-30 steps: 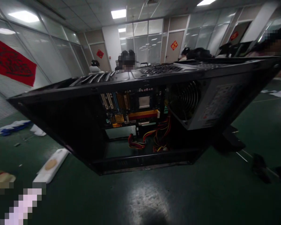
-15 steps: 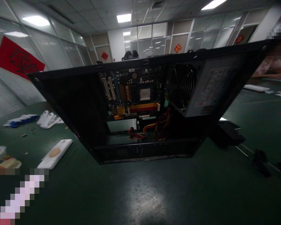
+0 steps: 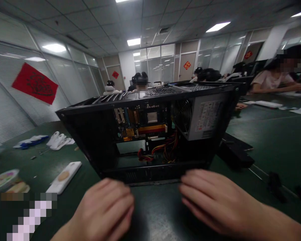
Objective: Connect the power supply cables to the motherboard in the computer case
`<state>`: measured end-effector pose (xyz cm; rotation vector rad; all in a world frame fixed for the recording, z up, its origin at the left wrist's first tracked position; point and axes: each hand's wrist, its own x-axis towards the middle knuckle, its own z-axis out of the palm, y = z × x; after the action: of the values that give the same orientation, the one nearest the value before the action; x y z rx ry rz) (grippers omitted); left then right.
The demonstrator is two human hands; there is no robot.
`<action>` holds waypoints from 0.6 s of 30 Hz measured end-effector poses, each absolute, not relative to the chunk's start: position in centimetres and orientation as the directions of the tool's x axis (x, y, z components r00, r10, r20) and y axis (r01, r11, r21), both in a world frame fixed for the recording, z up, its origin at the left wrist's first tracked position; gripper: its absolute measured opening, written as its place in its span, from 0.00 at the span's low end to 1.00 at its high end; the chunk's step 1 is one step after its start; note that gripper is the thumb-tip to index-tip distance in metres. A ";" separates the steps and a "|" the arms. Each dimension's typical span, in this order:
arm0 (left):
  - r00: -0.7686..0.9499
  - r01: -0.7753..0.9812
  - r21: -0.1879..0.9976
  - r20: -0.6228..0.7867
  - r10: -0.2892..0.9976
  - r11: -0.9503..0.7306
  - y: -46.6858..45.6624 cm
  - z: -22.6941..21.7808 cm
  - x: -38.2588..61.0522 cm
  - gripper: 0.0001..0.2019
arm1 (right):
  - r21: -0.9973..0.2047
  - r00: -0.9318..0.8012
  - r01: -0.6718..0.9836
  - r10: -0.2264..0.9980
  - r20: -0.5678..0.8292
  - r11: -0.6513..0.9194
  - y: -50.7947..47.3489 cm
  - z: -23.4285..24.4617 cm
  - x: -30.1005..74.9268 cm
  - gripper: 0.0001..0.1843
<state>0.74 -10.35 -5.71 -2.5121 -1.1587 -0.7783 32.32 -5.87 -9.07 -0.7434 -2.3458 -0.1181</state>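
A black computer case (image 3: 140, 175) stands on the table with its open side facing me. Inside are a motherboard (image 3: 130, 124) with a bare metal-topped processor (image 3: 152, 117), a grey power supply (image 3: 203, 117) with a fan, and a bundle of red, yellow and black cables (image 3: 163, 150). My left hand (image 3: 107, 204) is close to the case's bottom edge, fingers curled together with nothing visible in them. My right hand (image 3: 213, 197) has its fingertips near the same edge, its fingers also bent and pressed together around nothing that shows. Whether either touches the case I cannot tell.
On the left lie a white phone-like object (image 3: 65, 175), white and blue cloth items (image 3: 31, 142) and a tub (image 3: 3, 180). Dark metal parts with thin rods (image 3: 240, 152) lie right of the case. People sit beyond, one person (image 3: 276, 78) at the right.
Both my hands have come into view in front of the case. The case's upper edge appears lower and farther off, showing its vented top. My view has tilted slightly upward.
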 end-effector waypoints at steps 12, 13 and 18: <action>0.341 0.884 0.312 0.080 0.936 -0.349 -2.0 1.5 3.8 0.16 | -0.268 -0.748 0.622 0.659 0.076 0.736 6.2 -5.9 19.3 0.19; 0.386 0.861 0.341 0.042 0.922 -0.376 -1.5 0.9 3.5 0.16 | -0.273 -0.753 0.613 0.653 0.082 0.741 6.5 -6.2 19.3 0.18; 0.358 0.891 0.308 -0.023 0.933 -0.334 0.8 -0.5 2.6 0.18 | -0.326 -0.760 0.569 0.635 0.142 0.755 7.7 -6.8 19.7 0.16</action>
<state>2.55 0.85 -0.46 -2.7997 -1.9316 -0.2713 19.69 7.69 -6.82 -0.9457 -2.7087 0.3871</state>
